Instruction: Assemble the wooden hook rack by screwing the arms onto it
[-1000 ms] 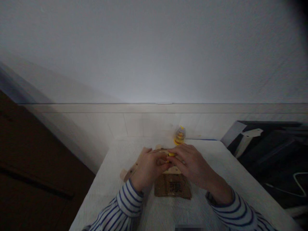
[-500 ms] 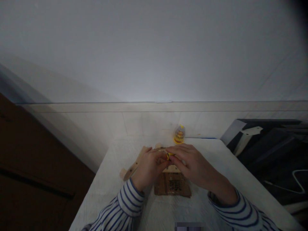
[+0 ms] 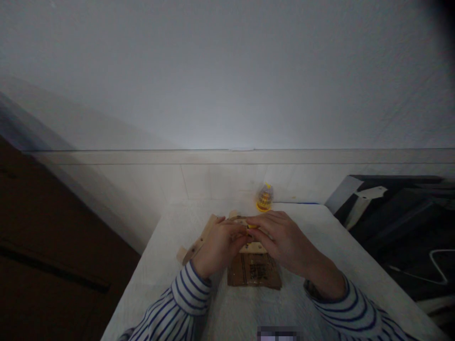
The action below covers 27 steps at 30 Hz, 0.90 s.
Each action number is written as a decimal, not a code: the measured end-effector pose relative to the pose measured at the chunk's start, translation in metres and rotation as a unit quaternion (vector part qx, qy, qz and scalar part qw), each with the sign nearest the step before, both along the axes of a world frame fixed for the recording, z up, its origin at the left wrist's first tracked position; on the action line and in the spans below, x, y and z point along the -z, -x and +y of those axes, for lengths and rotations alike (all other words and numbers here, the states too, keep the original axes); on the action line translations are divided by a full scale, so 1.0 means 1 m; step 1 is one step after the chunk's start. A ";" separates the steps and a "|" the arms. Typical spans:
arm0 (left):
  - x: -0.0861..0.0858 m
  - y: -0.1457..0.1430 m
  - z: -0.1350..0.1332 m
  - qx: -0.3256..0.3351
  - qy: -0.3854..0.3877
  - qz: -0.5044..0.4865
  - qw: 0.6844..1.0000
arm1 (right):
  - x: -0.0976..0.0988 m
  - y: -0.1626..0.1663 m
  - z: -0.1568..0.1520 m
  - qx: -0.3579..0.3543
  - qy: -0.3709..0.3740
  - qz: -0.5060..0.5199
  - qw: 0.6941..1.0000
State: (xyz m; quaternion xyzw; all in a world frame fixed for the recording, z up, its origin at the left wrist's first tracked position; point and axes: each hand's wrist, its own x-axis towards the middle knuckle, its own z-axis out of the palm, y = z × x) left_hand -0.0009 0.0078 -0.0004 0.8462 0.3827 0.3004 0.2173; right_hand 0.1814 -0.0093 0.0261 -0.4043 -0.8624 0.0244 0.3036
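Note:
My left hand (image 3: 219, 244) and my right hand (image 3: 284, 241) meet fingertip to fingertip above the table. A small yellow piece (image 3: 251, 226) shows in the pinch of my right fingers; most of it is covered, so its exact kind does not show. My left thumb and fingers are pressed together beside it, and what they hold is hidden. Just below the hands lies a pale wooden piece with holes (image 3: 253, 248), on the far part of a brown cardboard piece (image 3: 254, 271) with dark printing. Another pale wooden strip with holes (image 3: 195, 247) rests left of my left hand, partly covered by it.
A clear-topped container with a yellow base (image 3: 264, 199) stands at the table's back edge by the wall. White cloth covers the table (image 3: 149, 284). Dark panels and a white bracket (image 3: 369, 193) are on the right, a dark brown cabinet (image 3: 53, 246) on the left.
The yellow piece has turned slightly between the fingers, and its dark part no longer shows. Both hands stay almost in place.

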 end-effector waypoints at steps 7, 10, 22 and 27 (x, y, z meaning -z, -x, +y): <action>-0.004 0.000 -0.001 0.031 -0.015 0.008 0.999 | 0.001 0.000 0.000 0.011 0.005 -0.003 1.000; -0.002 0.001 0.000 0.025 -0.025 0.010 0.999 | 0.002 0.001 0.000 0.010 0.004 -0.003 1.000; -0.003 -0.002 -0.002 -0.026 0.019 0.018 0.999 | 0.002 0.001 0.002 0.014 0.010 -0.010 1.000; 0.001 -0.002 -0.002 -0.051 0.017 0.021 0.998 | 0.005 0.005 0.001 0.016 0.000 -0.006 1.000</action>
